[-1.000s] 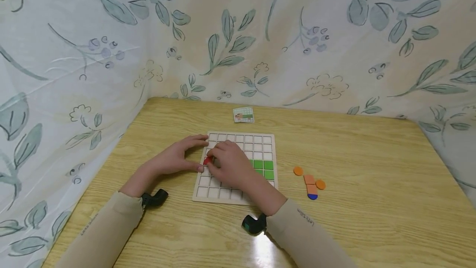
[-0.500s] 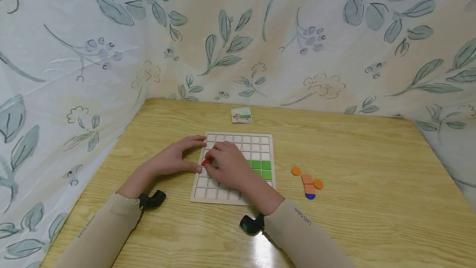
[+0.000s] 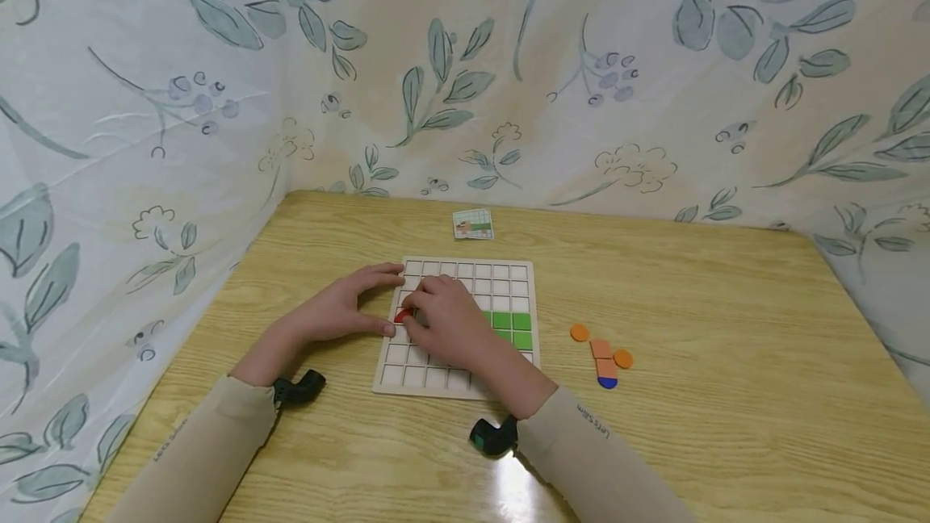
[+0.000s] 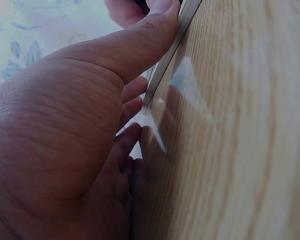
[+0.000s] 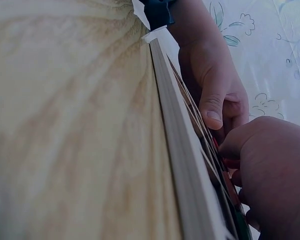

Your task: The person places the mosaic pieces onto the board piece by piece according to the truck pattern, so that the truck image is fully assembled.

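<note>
A wooden grid board [image 3: 458,382] lies flat on the table. My left hand [image 3: 341,309] rests along its left edge, fingers extended and thumb touching the rim; the left wrist view shows the thumb [image 4: 145,42] on that edge. Over the board's left part, my right hand [image 3: 454,325] pinches a small red piece [image 3: 402,315] at a cell in the leftmost column. That red piece [image 5: 232,163] also shows by the fingertips in the right wrist view. Green square tiles [image 3: 521,321] fill cells on the right side. The right hand hides the cells between.
Right of the board lie two orange discs [image 3: 579,332], two light orange squares [image 3: 606,368] and a blue half-round piece [image 3: 607,382]. A small picture card [image 3: 473,224] lies behind the board. Floral cloth [image 3: 567,103] hangs beyond the table's edge.
The view shifts slightly. Both hands keep nearly the same place on the board, with the right fingertips still at the red piece.
</note>
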`<state>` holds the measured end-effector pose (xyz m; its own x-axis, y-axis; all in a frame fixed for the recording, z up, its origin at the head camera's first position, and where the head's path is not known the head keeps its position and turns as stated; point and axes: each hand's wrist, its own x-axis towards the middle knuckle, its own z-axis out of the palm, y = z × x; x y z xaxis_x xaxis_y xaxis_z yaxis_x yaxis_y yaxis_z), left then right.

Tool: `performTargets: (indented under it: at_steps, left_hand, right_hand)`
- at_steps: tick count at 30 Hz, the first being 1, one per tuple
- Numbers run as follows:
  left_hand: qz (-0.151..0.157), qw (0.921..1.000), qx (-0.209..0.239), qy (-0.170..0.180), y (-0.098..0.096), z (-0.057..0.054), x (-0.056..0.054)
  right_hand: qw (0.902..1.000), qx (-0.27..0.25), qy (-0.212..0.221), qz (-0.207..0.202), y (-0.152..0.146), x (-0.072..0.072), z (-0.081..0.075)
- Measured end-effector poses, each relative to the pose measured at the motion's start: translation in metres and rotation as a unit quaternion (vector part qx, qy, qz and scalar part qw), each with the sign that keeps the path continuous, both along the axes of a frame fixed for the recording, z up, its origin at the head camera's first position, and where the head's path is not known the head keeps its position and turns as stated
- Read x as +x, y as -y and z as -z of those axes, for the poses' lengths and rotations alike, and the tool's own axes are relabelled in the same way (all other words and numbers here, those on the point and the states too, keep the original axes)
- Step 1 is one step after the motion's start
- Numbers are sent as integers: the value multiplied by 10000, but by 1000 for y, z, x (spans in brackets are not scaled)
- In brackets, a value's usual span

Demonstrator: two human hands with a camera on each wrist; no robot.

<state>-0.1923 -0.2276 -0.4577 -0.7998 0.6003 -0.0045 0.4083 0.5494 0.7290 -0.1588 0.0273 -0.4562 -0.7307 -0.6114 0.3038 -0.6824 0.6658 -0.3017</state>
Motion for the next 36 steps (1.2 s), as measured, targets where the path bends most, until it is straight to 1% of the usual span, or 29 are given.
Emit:
performTargets:
  at_steps: [8,12,17,24,28,32,36]
  left_hand:
    - [-7,10000,1,16,0,-1,0]
    - [-17,10000,-12,-7,0,-2,1]
    - [-48,10000,-43,-6,-1,-3,2]
    - [-41,10000,-38,-58,-1,-2,1]
    - [-56,10000,-29,-45,-1,-1,1]
    - [-98,9999,-41,1,-1,0,1]
    - [-127,9999,-57,35,-2,0,2]
  right_hand:
    - [9999,-97,-72,-103,-2,0,-1]
    - [9997,-140,4,-181,-4,0,-1]
    - [9991,-286,-29,-319,-8,4,-4]
    - [9973,-461,-212,-533,-14,13,-8]
    - [9952,-586,-405,-677,-19,20,-9]
    - [9932,-661,-601,-741,-30,29,-9]
    - [9901,-751,-923,-751,-46,39,-7]
